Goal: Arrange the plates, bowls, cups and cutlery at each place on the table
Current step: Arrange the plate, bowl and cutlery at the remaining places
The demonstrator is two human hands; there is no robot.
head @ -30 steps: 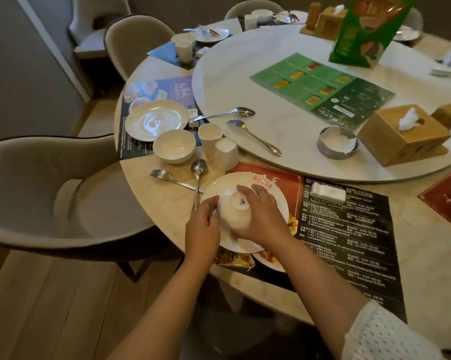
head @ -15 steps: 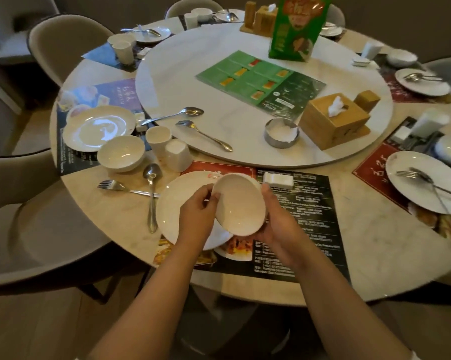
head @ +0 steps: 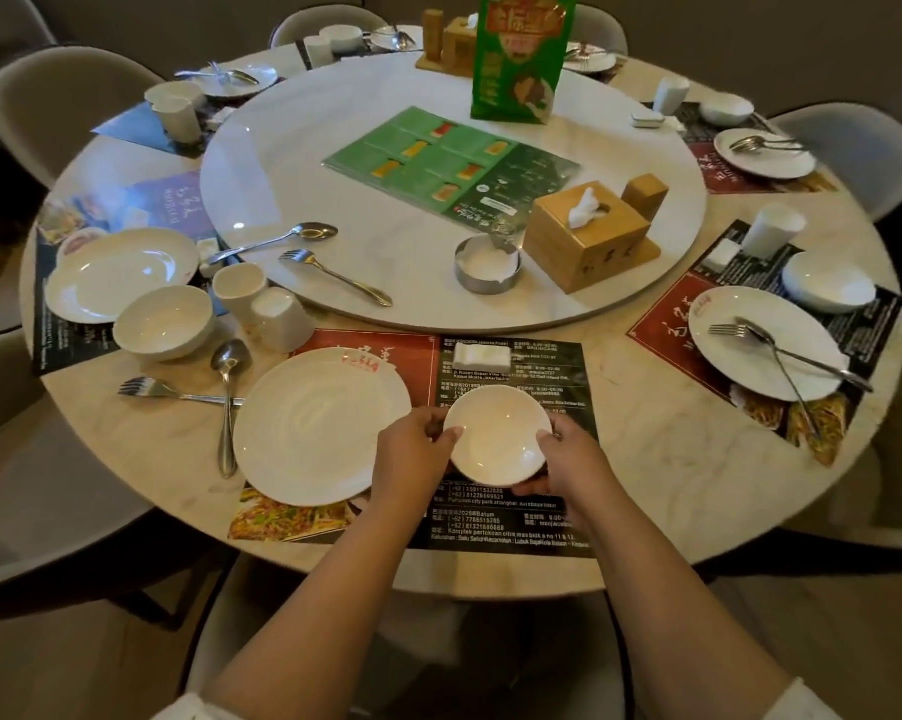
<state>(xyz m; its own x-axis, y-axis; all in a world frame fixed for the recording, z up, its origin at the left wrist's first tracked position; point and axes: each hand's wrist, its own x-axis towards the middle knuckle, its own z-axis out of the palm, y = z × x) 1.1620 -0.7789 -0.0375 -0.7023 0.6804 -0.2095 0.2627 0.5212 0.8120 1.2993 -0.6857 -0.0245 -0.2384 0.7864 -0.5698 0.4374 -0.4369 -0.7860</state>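
White bowl is held by both hands' fingers beside its plate; cup, fork and spoon still need places.

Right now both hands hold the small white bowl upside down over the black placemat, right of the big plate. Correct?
Not quite. The head view shows the bowl upright, its hollow facing up. The rest holds: left hand and right hand hold it over the black placemat, right of the big plate.

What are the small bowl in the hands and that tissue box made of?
The bowl looks like glazed white ceramic, smooth with soft glints, though melamine is possible. The tissue box looks like light, matte wood or bamboo, tan with flat panels.
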